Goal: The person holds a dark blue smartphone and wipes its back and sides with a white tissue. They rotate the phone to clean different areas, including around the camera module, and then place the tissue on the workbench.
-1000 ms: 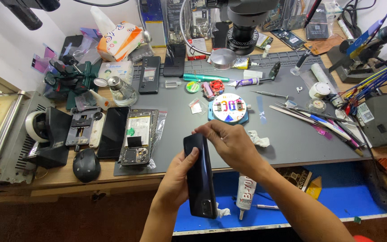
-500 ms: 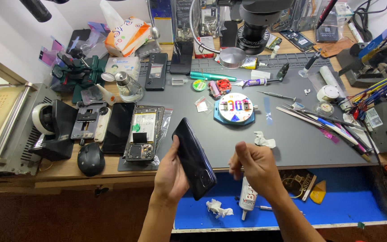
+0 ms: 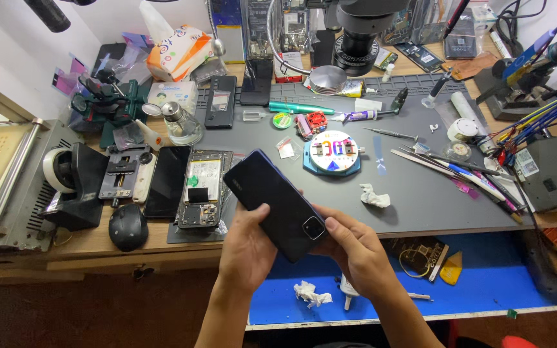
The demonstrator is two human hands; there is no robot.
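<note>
**A:** What surrounds you?

**B:** You sit at a cluttered repair bench with a grey work mat (image 3: 420, 206) covering most of it. A microscope (image 3: 359, 32) stands at the far edge. To your left lie an opened phone chassis (image 3: 204, 187) and a black mouse (image 3: 127, 227); below the mat, an open blue drawer (image 3: 485, 270) holds crumpled paper and small tools.

**A:** Where is the phone?

**B:** The dark phone (image 3: 278, 200) is in the air over the near edge of the mat, back side up, held in both of your hands. Its long axis runs diagonally, from the far left down to the near right, with the camera block at the near right end.

**A:** How do my hands hold it?

**B:** Your left hand (image 3: 247, 248) is cupped beneath the lower half, its thumb closed over the edge. Your right hand (image 3: 354, 251) grips the camera corner, thumb pressed beside the lens. The right hand is nearer the camera end; about 1 half of the phone juts free beyond the fingers.
</note>
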